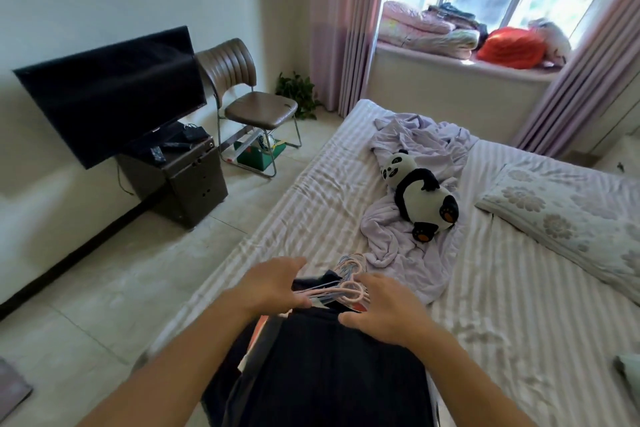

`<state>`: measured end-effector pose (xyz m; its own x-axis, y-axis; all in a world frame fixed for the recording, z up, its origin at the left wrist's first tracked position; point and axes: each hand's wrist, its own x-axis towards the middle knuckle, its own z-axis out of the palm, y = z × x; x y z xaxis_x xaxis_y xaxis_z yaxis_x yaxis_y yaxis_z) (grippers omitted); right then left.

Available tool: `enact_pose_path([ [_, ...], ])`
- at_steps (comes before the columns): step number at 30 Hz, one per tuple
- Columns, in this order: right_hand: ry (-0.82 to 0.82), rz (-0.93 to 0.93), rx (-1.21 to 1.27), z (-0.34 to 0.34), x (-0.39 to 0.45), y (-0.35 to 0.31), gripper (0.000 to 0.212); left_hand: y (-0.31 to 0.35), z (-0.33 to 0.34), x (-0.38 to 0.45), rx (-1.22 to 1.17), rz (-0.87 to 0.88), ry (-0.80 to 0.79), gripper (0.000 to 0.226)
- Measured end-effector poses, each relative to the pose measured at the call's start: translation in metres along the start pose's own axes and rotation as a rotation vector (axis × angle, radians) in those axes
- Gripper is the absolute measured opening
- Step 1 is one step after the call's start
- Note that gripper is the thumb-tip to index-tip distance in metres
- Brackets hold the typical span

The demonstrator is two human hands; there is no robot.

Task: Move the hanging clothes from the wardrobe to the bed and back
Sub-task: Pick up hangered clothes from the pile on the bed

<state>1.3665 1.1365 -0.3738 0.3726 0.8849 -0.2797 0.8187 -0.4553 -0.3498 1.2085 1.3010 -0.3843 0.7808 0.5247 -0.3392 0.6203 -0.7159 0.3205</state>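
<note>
Both the left hand and the right hand, fingers spread, should gather all pale pink plastic hangers together before lifting the dark clothes off the striped bed.

You have the dark clothes lying in a flat stack at the near edge of the striped bed; the top garment is black, with hints of other colours beneath; their pale pink and blue hangers bunch together, hooks pointing up the bed.

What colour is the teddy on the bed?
The panda is black and white, with orange paw pads. The head view shows it.
</note>
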Motion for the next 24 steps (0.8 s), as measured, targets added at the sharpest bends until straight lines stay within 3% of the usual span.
enact_pose_path([
  [11,0.005,-0.259,-0.147,-0.075,-0.065,-0.097,0.088,-0.01,-0.064,-0.167,0.002,-0.196,0.157,0.09],
  [24,-0.056,-0.725,-0.249,-0.059,-0.169,-0.158,0.089,0.054,-0.007,-0.367,-0.142,-0.606,0.322,0.094],
])
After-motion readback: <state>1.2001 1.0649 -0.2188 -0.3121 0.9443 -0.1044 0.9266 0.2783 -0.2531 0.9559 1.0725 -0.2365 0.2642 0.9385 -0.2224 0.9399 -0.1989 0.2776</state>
